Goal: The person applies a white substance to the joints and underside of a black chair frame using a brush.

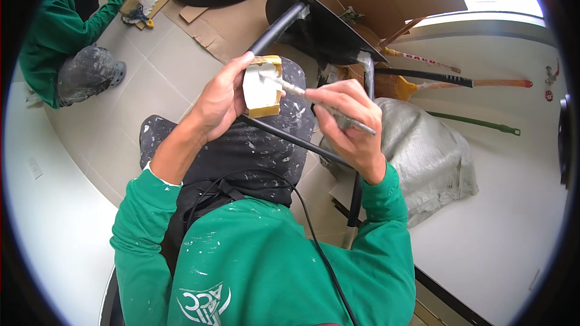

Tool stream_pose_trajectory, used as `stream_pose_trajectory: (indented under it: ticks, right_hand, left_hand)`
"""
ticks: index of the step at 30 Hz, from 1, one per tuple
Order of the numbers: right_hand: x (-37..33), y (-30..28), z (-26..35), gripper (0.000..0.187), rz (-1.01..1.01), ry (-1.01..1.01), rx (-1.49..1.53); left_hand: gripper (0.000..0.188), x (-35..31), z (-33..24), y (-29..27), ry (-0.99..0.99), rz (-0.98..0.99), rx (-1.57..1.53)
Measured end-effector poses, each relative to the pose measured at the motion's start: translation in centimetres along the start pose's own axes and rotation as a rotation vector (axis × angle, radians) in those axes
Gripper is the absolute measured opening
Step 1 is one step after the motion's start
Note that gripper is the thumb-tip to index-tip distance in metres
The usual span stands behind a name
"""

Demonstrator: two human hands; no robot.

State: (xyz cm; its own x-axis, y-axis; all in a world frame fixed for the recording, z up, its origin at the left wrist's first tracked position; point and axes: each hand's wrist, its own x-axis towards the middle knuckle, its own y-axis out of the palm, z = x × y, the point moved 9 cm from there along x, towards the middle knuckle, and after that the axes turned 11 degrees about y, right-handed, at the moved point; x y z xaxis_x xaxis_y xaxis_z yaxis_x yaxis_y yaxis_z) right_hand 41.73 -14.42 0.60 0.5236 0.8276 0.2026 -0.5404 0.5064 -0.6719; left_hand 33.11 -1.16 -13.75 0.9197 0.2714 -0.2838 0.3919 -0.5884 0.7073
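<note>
Green cloth is covering the arm of 1 co-worker (66, 27) at the far left. Further right, the left hand (214, 105) is curling around a small yellow container (264, 111), its thumb pressing the upper edge and its other fingers mostly hiding. The container is hovering above paint-spotted dark trousers (241, 148), its white inside showing. A slender, crusted tool (292, 87) is reaching over that white; the right hand (353, 111) is pinching it between thumb and fingers. Beyond, a grey sack (426, 163) is slumping.

bright, glare upper right, curved dark edges
</note>
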Motion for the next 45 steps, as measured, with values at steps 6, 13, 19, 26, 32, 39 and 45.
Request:
stream_pose_trajectory:
  ticks: [6, 13, 19, 26, 32, 39, 45]
  right_hand:
    - [-0.1, -0.6, -0.3, 0.029, 0.045, 0.072, 0.018]
    - [0.1, -1.9, -1.4, 0.032, 0.162, 0.100, 0.136]
    - [-0.1, -2.9, -2.3, 0.034, 0.149, 0.071, 0.097]
    - [-0.9, -4.3, -2.7, 0.034, 0.129, 0.095, 0.094]
    - [-0.5, -4.9, -2.9, 0.033, 0.144, 0.119, 0.098]
    - [-0.4, -9.9, -9.6, 0.027, -0.198, 0.276, -0.106]
    - [-0.6, -7.0, -15.9, 0.026, -0.117, 0.086, -0.611]
  left_hand:
    - [0.058, 0.0, 0.1, 0.1, -0.017, -0.012, -0.011]
    - [0.059, -0.1, 0.3, 0.1, -0.046, -0.017, -0.011]
    - [0.059, -0.2, 0.1, 0.4, -0.071, 0.014, -0.056]
    - [0.059, -0.2, 0.3, 0.6, -0.097, 0.027, -0.082]
    - [0.059, -0.1, 0.1, 0.3, -0.081, -0.012, -0.096]
    - [0.057, 0.3, -0.2, -0.4, -0.043, -0.024, -0.070]
    - [0.057, 0.5, 0.3, -1.3, -0.045, -0.062, -0.041]
